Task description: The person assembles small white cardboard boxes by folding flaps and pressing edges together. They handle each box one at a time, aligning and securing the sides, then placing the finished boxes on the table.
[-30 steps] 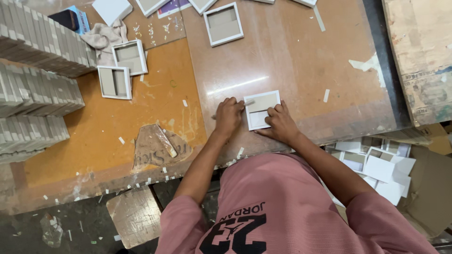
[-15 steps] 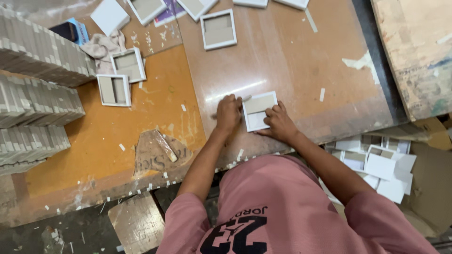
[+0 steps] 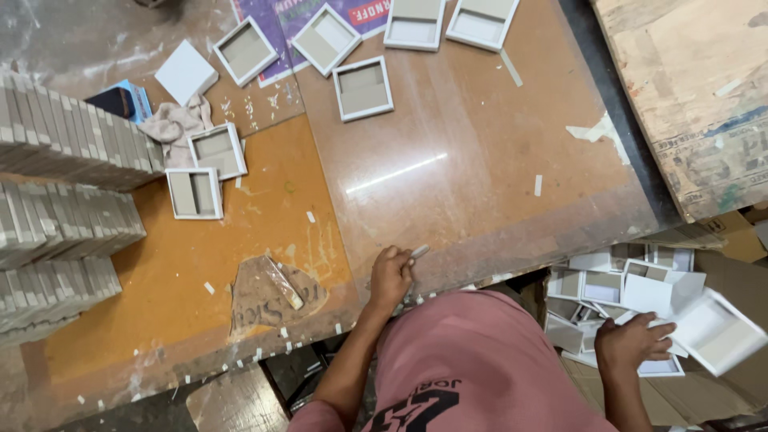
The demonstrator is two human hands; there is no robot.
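My left hand (image 3: 391, 278) rests on the near edge of the brown table (image 3: 480, 184), fingers closed around a small white strip (image 3: 418, 253) that sticks out to the right. My right hand (image 3: 632, 342) is low at the right, off the table, over a pile of white boxes (image 3: 608, 288). Its fingers are spread. A white open box (image 3: 714, 332), blurred by motion, is just beyond the fingertips, and I see no grip on it. My pink shirt (image 3: 480, 368) fills the bottom middle.
Several white-rimmed shallow trays (image 3: 362, 88) lie across the far table. Tall rows of stacked grey-white pieces (image 3: 64, 152) line the left. A cloth (image 3: 172, 124) lies beside them. Worn cardboard (image 3: 696, 88) sits at the right. Small white scraps dot the orange surface (image 3: 240, 240).
Both hands were pressing a white box on the table. Now that spot is bare, the right hand has swung down to the box pile, and the left holds a strip.
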